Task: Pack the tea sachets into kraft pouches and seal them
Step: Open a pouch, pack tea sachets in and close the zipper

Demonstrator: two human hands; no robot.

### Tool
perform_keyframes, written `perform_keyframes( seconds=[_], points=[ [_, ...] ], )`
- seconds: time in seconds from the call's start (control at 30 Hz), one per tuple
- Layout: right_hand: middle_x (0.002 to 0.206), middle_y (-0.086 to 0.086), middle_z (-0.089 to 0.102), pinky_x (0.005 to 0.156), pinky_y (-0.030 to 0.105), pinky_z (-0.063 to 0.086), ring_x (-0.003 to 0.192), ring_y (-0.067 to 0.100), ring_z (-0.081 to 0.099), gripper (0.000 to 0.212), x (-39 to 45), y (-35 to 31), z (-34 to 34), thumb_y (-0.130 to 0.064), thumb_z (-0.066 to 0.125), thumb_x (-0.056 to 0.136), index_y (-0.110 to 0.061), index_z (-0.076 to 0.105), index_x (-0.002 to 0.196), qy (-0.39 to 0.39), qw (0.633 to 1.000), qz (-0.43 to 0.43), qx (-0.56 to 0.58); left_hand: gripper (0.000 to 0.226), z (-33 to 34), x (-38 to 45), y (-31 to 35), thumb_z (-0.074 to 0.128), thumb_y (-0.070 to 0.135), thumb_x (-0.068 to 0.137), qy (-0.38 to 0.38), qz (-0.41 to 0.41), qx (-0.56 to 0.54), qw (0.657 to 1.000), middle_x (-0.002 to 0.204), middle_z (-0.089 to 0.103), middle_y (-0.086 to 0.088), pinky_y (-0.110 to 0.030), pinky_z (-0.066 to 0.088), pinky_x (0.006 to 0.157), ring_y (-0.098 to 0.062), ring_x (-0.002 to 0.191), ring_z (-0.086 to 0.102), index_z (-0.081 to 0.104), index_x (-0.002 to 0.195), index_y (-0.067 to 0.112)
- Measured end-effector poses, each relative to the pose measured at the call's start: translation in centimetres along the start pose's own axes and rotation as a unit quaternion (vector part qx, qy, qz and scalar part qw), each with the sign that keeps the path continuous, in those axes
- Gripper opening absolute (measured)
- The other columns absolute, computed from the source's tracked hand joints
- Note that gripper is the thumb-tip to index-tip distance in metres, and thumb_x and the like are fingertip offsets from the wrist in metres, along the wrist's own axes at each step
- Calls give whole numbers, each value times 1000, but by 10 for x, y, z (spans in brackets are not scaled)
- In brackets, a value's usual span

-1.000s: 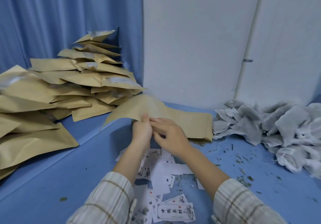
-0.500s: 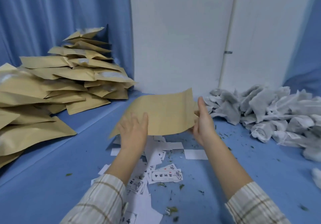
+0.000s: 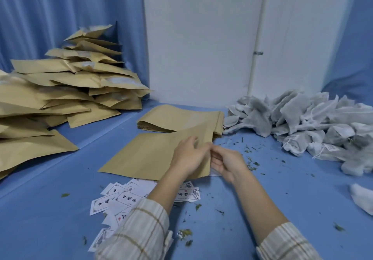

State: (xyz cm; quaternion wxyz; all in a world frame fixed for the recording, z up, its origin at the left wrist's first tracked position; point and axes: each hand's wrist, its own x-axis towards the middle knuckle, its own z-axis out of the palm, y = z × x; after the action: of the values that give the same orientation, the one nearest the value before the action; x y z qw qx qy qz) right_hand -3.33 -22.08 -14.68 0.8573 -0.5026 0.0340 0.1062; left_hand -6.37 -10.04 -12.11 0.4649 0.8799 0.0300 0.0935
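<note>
I have one flat pouch [image 3: 153, 154] on the blue desk [image 3: 50, 215] in front of me, and both hands meet at its right edge, which looks like the mouth. My left hand [image 3: 189, 156] lies over that edge with fingers curled onto the paper, gripping it as far as I can see. My right hand [image 3: 226, 161] is curled in just beside it, fingertips at the same edge; I read it as pinching the paper, though the contact itself is hidden behind the left hand.

My guess is that I am working the mouth open, so this pouch is still empty. Behind it sits a neat stack [image 3: 181, 118] of unused pouches. To the left, a big heap [image 3: 60, 90] of puffier pouches looks like finished work, though I cannot check their seals from here. To the right, a large pile of sachets [image 3: 302, 122] waits, well apart from my hands. Printed labels [image 3: 121, 199] lie scattered near my sleeves, among loose tea crumbs.

So a good share appears packed, and much remains: filling, sealing, repeating.
</note>
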Motion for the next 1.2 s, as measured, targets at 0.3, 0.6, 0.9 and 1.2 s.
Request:
perform_keyframes(
  seconds=[0.3,0.6,0.9,1.2],
  points=[
    [78,12,73,59,24,57,68,16,71,13,-1,10,7,0,61,84,-1,71,78,-48,998,13,41,38,25,5,5,64,56,76,187,-94,-30,977,93,70,1,-32,51,80,-21,91,64,69,93,23],
    [84,12,73,59,22,56,74,14,71,14,-1,18,14,-7,58,88,-2,71,87,-88,991,6,100,17,29,13,-1,65,37,80,230,-70,-148,959,75,69,9,-25,46,66,-14,79,63,72,75,22],
    [78,8,67,56,11,47,70,14,61,21,-3,16,25,-16,53,93,-5,67,82,47,979,-117,-161,36,34,12,-5,64,51,81,215,-70,-192,955,62,64,8,-25,42,59,-12,66,59,67,66,18],
    [63,-6,48,49,14,38,59,5,44,28,-1,20,20,-30,48,94,-16,39,71,126,844,-260,-452,40,27,11,-3,43,29,97,233,49,122,964,77,66,-17,-33,37,60,-33,77,61,69,81,3]
  ],
)
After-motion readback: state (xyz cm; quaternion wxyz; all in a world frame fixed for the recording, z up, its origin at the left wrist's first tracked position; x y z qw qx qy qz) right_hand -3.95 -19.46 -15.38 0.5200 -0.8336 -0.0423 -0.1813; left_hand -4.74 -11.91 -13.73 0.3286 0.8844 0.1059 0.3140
